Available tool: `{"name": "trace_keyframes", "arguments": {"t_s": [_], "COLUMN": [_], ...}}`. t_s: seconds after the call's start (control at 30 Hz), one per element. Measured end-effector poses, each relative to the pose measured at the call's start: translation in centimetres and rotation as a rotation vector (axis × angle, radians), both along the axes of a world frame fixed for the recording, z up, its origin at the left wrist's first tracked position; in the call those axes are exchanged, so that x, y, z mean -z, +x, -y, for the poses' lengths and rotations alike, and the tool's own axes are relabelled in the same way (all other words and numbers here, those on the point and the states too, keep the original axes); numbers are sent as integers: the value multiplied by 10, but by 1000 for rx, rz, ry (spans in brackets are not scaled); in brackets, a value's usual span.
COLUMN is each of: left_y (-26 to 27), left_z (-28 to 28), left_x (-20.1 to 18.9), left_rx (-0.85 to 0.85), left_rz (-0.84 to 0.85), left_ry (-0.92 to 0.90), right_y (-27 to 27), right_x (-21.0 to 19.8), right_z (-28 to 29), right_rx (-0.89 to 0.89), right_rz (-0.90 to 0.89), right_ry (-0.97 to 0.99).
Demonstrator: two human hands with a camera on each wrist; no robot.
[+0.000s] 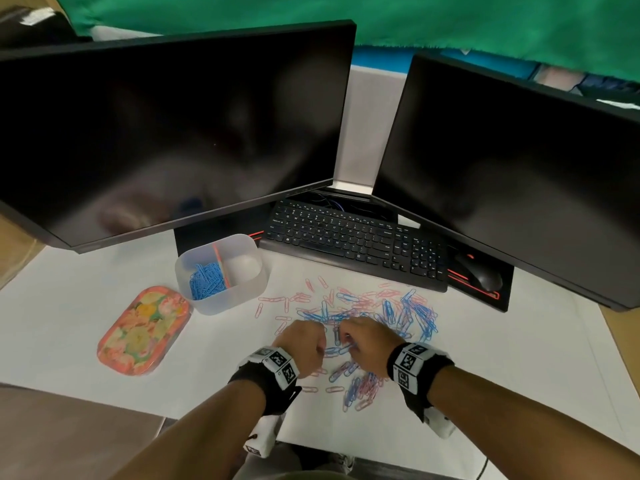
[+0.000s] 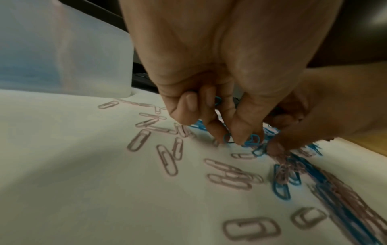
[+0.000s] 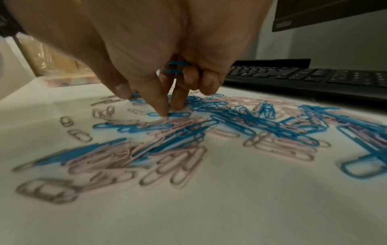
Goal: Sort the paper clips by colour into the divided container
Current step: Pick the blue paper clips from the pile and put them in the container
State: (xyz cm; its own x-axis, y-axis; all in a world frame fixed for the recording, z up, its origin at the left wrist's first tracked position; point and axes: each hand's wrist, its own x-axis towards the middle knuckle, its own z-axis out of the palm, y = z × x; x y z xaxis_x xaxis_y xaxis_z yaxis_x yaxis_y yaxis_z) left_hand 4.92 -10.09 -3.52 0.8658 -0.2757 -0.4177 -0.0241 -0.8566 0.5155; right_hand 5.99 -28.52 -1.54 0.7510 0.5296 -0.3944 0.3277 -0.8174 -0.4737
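Note:
Blue and pink paper clips (image 1: 367, 306) lie scattered in a loose pile on the white desk mat (image 1: 86, 306). The translucent divided container (image 1: 221, 271) stands left of the pile; its left compartment holds blue clips (image 1: 206, 277), its right compartment looks bare. My left hand (image 1: 304, 344) hovers at the pile's near left with fingers curled round several blue clips (image 2: 251, 140). My right hand (image 1: 363, 341) is beside it, holding blue clips (image 3: 176, 68) in its curled fingers while thumb and forefinger pinch another blue clip (image 3: 178, 114) on the mat.
A flowery orange lid (image 1: 143, 329) lies left of the container. A black keyboard (image 1: 356, 244) and mouse (image 1: 483, 275) sit behind the pile, under two dark monitors (image 1: 173, 133). The mat's edge runs near my forearms.

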Motion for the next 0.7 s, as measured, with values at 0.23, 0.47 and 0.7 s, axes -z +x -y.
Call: {"name": "trace_keyframes", "arguments": {"t_s": [0.23,0.47,0.7], "left_y": [1,13,15], "left_z": [-10,-25,-57], "left_x": [-6,-33,-56], "left_rx": [-171,-587,-944], "left_rz": [8,-310,-484], "left_ry": [-163,-646,-1158], "right_y": [3,7,14], "right_x": [7,12,-13], "right_z": [-5,-8,-23], "right_rx": [-21,-70,253], "right_rz": [-18,-58,-248], "right_ry": [-35,-75,191]}}
